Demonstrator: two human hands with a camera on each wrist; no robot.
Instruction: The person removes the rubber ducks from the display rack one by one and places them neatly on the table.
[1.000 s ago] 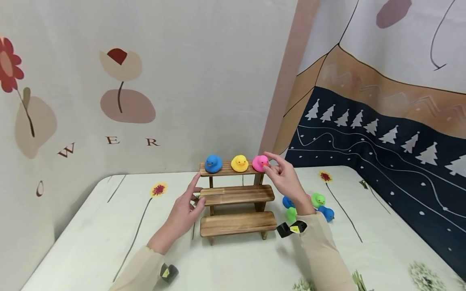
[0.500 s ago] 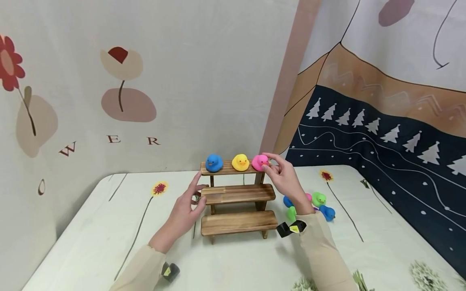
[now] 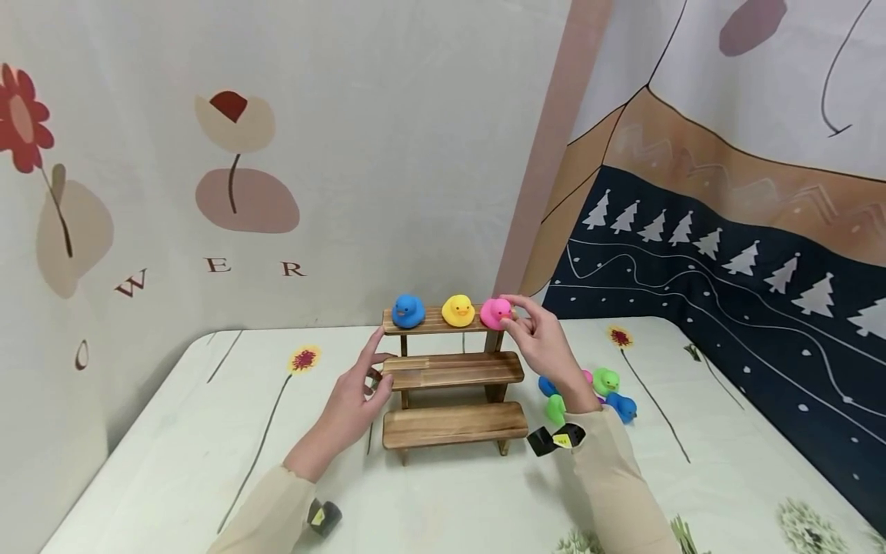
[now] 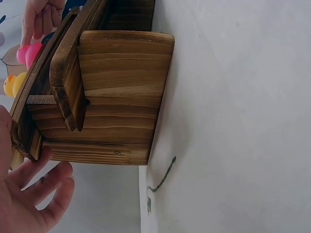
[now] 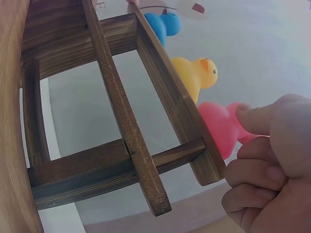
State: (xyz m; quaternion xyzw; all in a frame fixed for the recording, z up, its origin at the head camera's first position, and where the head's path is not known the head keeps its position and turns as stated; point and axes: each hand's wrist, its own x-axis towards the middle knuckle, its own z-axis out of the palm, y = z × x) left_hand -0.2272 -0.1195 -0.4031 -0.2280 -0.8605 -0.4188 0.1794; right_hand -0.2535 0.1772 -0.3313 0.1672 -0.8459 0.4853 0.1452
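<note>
A three-tier wooden stand [image 3: 453, 369] stands on the table. Along its top tier sit a blue rubber duck [image 3: 408, 312], a yellow rubber duck [image 3: 458, 311] and a pink rubber duck [image 3: 494, 314]. My right hand [image 3: 543, 342] pinches the pink duck at the tier's right end between thumb and index finger; the right wrist view shows the thumb on the duck's head [image 5: 235, 114]. My left hand [image 3: 346, 404] holds the stand's left side, index finger up at the top tier and thumb by the middle one. In the left wrist view, fingertips [image 4: 41, 158] lie against the top tier's end.
Several more rubber ducks lie on the table right of the stand, among them a green duck [image 3: 605, 381] and a blue duck [image 3: 621, 408], partly behind my right wrist. A flower-printed cloth covers the table [image 3: 443, 508]. A printed curtain [image 3: 388, 154] hangs behind.
Both hands, the stand and the ducks stay nearly in place. Only a slight shift of the head view shows.
</note>
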